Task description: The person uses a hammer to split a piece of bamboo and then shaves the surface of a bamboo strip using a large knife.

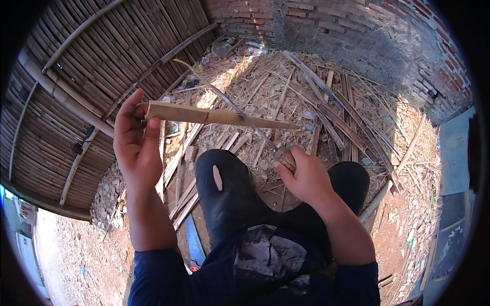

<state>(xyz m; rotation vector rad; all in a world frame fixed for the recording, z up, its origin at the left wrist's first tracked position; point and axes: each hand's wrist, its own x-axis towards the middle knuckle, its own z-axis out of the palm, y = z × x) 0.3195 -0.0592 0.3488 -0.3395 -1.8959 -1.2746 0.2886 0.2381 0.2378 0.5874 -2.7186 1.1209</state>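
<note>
You hold a split bamboo slat and a long knife above a litter of bamboo offcuts.

Your left hand pinches one end of the bamboo slat, level before you. Your right hand is fisted on the knife's wooden handle, mostly hidden; its thin curved blade crosses the slat, contact unclear. A saw lies half hidden by your knee.
</note>
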